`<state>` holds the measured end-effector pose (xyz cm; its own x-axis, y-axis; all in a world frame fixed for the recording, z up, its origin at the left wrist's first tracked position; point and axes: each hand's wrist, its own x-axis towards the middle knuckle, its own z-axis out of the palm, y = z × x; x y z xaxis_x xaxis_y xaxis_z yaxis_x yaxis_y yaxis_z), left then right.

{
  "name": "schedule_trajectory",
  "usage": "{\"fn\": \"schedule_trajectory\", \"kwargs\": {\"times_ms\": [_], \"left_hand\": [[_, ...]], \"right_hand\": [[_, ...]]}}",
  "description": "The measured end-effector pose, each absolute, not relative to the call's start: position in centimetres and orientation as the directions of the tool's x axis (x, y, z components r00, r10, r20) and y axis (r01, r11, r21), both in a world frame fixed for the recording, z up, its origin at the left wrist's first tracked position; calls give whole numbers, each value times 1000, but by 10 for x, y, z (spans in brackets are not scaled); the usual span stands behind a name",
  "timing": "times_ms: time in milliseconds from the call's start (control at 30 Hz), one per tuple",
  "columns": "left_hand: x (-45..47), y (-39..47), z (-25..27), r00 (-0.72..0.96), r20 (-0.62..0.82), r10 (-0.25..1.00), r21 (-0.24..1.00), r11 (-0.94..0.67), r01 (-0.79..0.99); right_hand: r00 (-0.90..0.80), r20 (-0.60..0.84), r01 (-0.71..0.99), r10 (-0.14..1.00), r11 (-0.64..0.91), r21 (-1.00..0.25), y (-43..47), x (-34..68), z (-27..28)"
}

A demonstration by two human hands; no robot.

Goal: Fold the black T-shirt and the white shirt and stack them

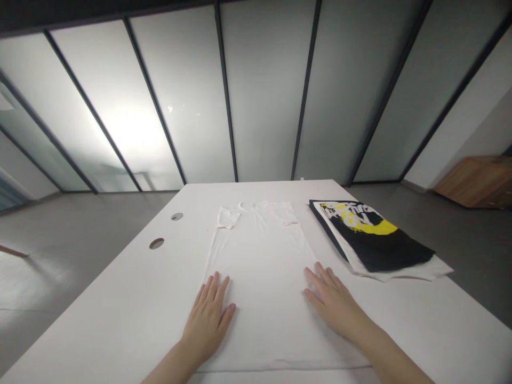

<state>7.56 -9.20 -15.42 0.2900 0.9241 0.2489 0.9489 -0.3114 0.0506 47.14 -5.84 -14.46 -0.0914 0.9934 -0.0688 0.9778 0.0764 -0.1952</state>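
A white T-shirt (pixel 264 272) lies spread out on the white table (pixel 132 304), its collar at the far end and its hem close to me. Both short sleeves rest on the body, and the left one looks a little creased. My left hand (pixel 208 314) is laid on the shirt's left edge, fingers stretched forward and thumb out to the right. On the opposite edge my right hand (pixel 330 298) rests with its fingers spread, palm down. Neither hand grips any cloth.
To the right is a stack of flat garments, topped by a black shirt (pixel 400 248) with a yellow and white print. Two round holes pierce the tabletop at left, the nearer hole (pixel 157 244) being larger. Frosted glass panels (pixel 264 96) stand behind; a wooden cabinet (pixel 476 181) is far right.
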Motion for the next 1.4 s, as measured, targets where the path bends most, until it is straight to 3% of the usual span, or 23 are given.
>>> {"fn": "schedule_trajectory", "kwargs": {"times_ms": [167, 400, 533, 667, 733, 867, 1000, 1100, 1267, 1400], "left_hand": [[63, -86, -154, 298, 220, 929, 30, -312, 950], [57, -86, -146, 280, 86, 956, 5, -282, 959], [59, -85, -113, 234, -130, 964, 25, -233, 972], [74, -75, -59, 199, -402, 894, 29, -205, 978], [89, -66, -36, 168, -459, 873, 7, -185, 983], [130, -41, -17, 260, -356, 898, 21, -271, 962], [183, -3, -28, 458, -237, 857, 304, -382, 873], [233, 31, -43, 497, -106, 861, 455, -403, 794], [312, 85, -63, 394, 126, 910, 441, -407, 800], [353, 113, -78, 353, 97, 931, 419, -360, 834]], "right_hand": [[-26, -123, 989, 992, 8, -145, -57, 471, -136], [-83, -155, 970, 984, 44, -237, -64, 460, -128], [-206, -154, 930, 966, 145, -337, -72, 451, -118], [-327, -96, 860, 940, 253, -444, -75, 450, -98], [-339, -72, 833, 938, 264, -486, -75, 453, -91], [-239, -89, 845, 967, 162, -510, -69, 459, -93], [-18, -54, 893, 998, -8, -450, -62, 465, -103], [56, -136, 895, 989, -110, -432, -59, 469, -101], [48, -239, 844, 970, -168, -510, -61, 474, -95], [-57, -188, 834, 981, -57, -549, -64, 472, -95]]}}
